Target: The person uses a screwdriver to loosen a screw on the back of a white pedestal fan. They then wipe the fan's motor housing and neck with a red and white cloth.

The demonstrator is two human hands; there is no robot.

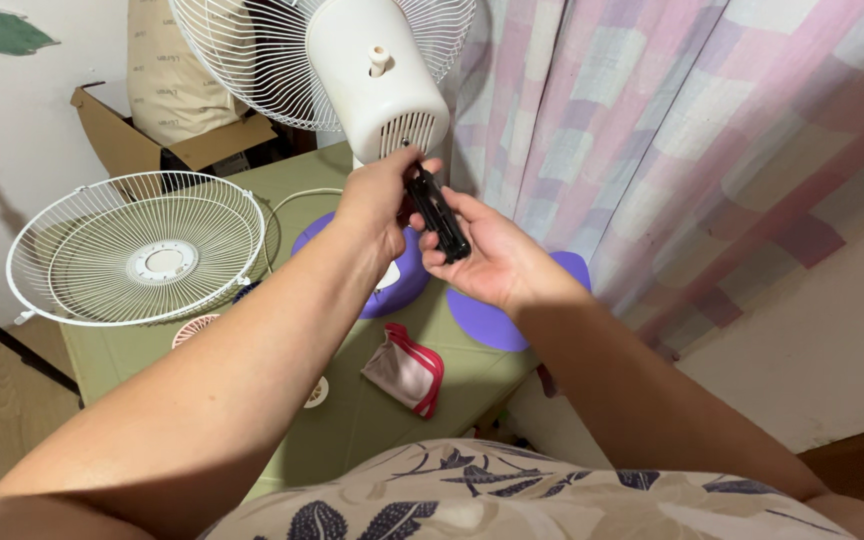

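Front grille (137, 250) already off and lying on the table (352, 420), both hands work behind the fan motor (377, 85): left hand (377, 200) and right hand (482, 255) grip a black tool (439, 215).

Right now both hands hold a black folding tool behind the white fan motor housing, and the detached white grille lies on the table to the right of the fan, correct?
Not quite. The head view shows the detached white grille lying to the left of the fan, not the right. The rest holds: the left hand and right hand hold the black folding tool behind the white motor housing.
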